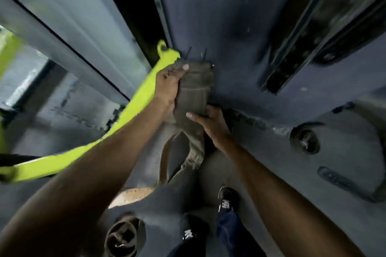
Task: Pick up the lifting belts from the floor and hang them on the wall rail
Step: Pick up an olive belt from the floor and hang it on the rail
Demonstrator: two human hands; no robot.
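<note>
Now | belt (193,89) against wall | left hand (168,87) above, right hand (211,123) below

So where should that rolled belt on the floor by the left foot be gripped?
Judging by its pose, grip the rolled belt from above, fingers around the outside of the coil. It lies flat and wound tight, showing no free end to pinch.

Olive-brown belt (194,94); neon-yellow rail (133,108)
</note>
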